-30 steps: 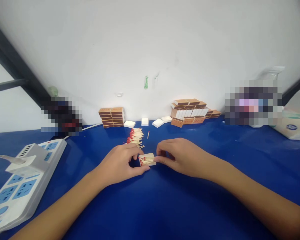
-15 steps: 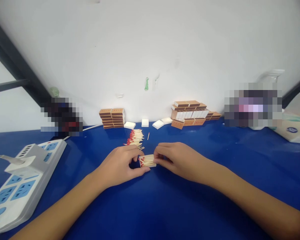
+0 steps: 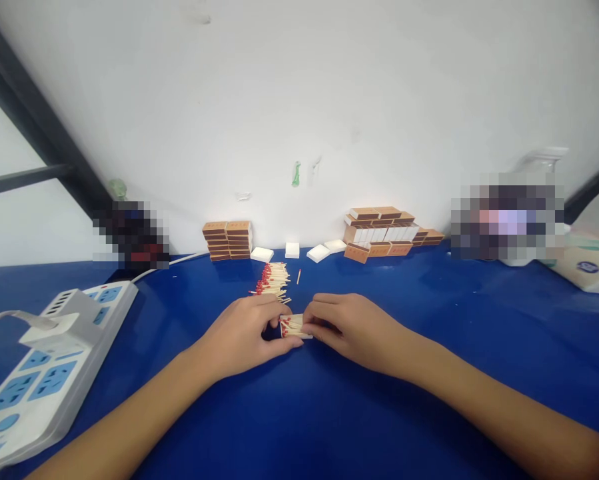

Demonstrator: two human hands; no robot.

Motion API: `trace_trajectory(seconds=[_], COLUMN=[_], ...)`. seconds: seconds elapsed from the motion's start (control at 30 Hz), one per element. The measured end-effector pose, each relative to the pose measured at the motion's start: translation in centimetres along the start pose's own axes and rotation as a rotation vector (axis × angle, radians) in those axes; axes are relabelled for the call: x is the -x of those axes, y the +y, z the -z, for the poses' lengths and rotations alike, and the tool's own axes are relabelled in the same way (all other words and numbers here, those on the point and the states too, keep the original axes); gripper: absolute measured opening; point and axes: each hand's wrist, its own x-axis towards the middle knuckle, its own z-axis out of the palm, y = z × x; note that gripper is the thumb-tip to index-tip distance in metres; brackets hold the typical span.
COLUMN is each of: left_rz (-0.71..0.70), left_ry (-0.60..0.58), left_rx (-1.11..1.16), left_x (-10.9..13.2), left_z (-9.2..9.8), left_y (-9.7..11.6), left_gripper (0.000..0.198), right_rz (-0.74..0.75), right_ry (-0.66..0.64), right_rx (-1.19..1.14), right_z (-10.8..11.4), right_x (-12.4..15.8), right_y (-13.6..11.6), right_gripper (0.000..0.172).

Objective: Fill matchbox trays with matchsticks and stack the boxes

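A small white matchbox tray (image 3: pixel 307 336) lies on the blue table, filled with red-tipped matches (image 3: pixel 292 325). My left hand (image 3: pixel 249 333) grips the tray across its left part, thumb on the near side and fingers on the far side. Over the tray's right end, my right hand (image 3: pixel 352 330) is closed, thumb and fingertips pressed together at the match ends; whether a match is between them I cannot make out. Just beyond my left hand sits a loose heap of matches (image 3: pixel 273 280), heads to the left. One single match (image 3: pixel 299 276) lies right of the heap.
Stacked matchboxes (image 3: pixel 228 241) stand by the wall, with a larger matchbox pile (image 3: pixel 379 233) farther right. Between them lie several white trays (image 3: pixel 292 250). A power strip (image 3: pixel 54 380) with a plugged-in adapter occupies the left; a tissue pack (image 3: pixel 589 267) is at far right.
My right hand's fingertips have shifted slightly left, farther over the tray and matches. The left hand keeps its hold. The whole view has tilted a little.
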Motion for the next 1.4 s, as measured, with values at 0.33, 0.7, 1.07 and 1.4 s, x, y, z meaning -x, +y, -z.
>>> trace_trajectory(seconds=[0.33, 0.7, 1.07, 1.4], left_rz=[0.013, 0.079, 0.051, 0.092], left_ry=[0.013, -0.023, 0.013, 0.030], left_rx=[0.159, 0.148, 0.130, 0.289], left_x=[-0.04, -0.02, 0.12, 0.01], left_z=[-0.14, 0.12, -0.05, -0.32], left_y=[0.19, 0.13, 0.23, 0.26], left_gripper=[0.025, 0.029, 0.028, 0.035], right_rz=[-0.134, -0.182, -0.108, 0.126], right_ry=[0.038, 0.016, 0.166, 0.198], right_rx=[-0.127, -0.207, -0.167, -0.156], right_z=[0.51, 0.62, 0.72, 0.14], right_x=[-0.19, -0.23, -0.19, 0.03], right_y=[-0.91, -1.00, -0.70, -0.41], right_gripper=[0.014, 0.011, 0.014, 0.038])
